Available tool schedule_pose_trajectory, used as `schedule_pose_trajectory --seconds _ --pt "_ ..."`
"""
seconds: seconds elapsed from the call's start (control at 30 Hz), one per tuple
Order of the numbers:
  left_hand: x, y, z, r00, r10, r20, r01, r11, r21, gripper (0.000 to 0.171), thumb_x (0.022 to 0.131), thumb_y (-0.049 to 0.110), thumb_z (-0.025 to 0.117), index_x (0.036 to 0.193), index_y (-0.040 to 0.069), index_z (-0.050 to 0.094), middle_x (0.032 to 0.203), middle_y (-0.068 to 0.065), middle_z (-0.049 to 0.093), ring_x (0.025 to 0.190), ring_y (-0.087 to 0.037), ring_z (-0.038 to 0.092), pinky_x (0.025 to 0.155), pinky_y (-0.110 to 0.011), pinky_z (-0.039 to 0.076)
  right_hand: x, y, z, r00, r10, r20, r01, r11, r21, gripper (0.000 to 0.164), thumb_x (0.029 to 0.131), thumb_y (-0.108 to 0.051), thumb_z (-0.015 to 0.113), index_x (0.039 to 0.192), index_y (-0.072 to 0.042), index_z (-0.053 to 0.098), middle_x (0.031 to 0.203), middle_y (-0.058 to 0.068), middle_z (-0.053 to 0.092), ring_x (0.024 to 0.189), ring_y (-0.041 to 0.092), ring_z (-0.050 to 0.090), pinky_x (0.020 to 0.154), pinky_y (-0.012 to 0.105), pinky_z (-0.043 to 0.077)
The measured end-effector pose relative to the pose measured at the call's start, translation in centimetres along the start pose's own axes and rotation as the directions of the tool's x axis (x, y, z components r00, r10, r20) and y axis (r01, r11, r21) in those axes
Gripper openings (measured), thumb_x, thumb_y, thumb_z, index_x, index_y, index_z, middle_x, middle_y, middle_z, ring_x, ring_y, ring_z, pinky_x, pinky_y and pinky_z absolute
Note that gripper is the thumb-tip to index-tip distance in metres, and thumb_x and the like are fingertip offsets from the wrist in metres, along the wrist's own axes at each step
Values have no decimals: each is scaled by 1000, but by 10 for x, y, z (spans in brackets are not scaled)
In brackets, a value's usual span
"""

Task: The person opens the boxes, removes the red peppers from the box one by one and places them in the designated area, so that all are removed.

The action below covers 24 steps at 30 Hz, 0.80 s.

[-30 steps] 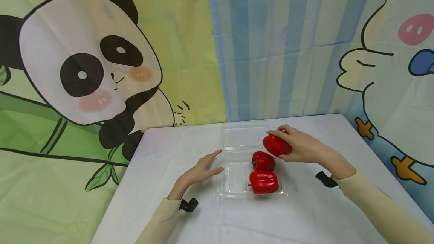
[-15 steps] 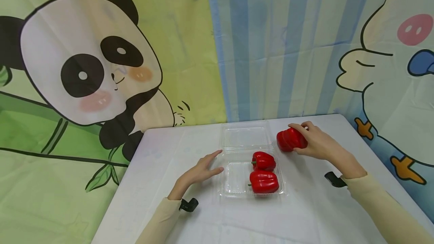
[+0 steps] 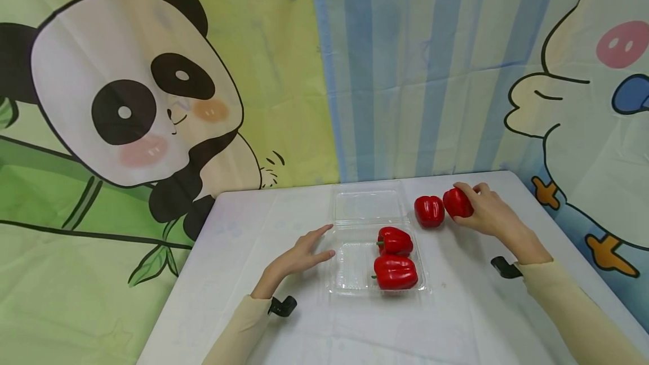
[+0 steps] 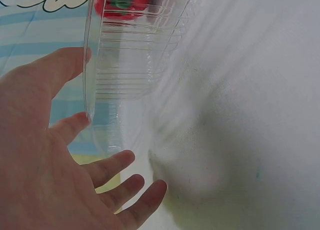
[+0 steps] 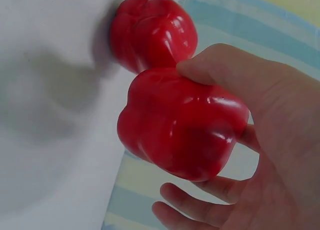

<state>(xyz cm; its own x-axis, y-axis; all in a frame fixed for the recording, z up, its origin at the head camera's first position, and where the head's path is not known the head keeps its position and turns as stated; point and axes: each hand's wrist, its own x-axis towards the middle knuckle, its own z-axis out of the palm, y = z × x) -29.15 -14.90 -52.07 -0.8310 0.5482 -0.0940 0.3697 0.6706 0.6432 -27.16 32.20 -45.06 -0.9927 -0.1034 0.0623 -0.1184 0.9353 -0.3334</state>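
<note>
Nearest: two cream sleeves (image 3: 240, 325), one black wrist camera (image 3: 282, 306) per arm. Two hands, well apart. Left hand (image 3: 299, 256): fingers spread, thumb and one fingertip at left rim of one clear container (image 3: 350, 261). Inside, right half, two red peppers on sides, stems leftward: nearer pepper (image 3: 396, 272), second pepper (image 3: 396, 241) just behind. Beyond, rightward: right hand (image 3: 490, 213) clamped on held pepper (image 3: 457, 203), just beside one loose pepper (image 3: 429, 211) on white table (image 3: 274, 213). Four peppers total. One lid (image 3: 368, 205), folded back. Farthest: one backdrop (image 3: 387, 72), one panda (image 3: 167, 128) leftward.

Left hand (image 3: 302, 254) splayed — right hand (image 3: 490, 213) curled
</note>
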Motion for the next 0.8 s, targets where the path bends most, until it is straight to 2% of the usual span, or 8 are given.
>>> schedule_pose_trajectory --seconds 0.47,0.8 --pt "1 -1 0 1000 13 -2 -13 1000 5 77 95 53 61 160 27 27 162 -12 34 150 -38 30 118 -65 26 12 19 18 992 108 68 -109 994 7 88 81 -32 80 148 -4 31 127 41 39 113 60 44 83 67 54" --pt "2 -1 0 1000 10 1 -10 1000 3 76 96 54 60 160 29 27 163 -10 33 151 -37 29 118 -64 26 19 21 20 984 122 128 -124 992 8 88 80 -34 80 147 -2 32 126 41 40 112 61 44 82 66 55"
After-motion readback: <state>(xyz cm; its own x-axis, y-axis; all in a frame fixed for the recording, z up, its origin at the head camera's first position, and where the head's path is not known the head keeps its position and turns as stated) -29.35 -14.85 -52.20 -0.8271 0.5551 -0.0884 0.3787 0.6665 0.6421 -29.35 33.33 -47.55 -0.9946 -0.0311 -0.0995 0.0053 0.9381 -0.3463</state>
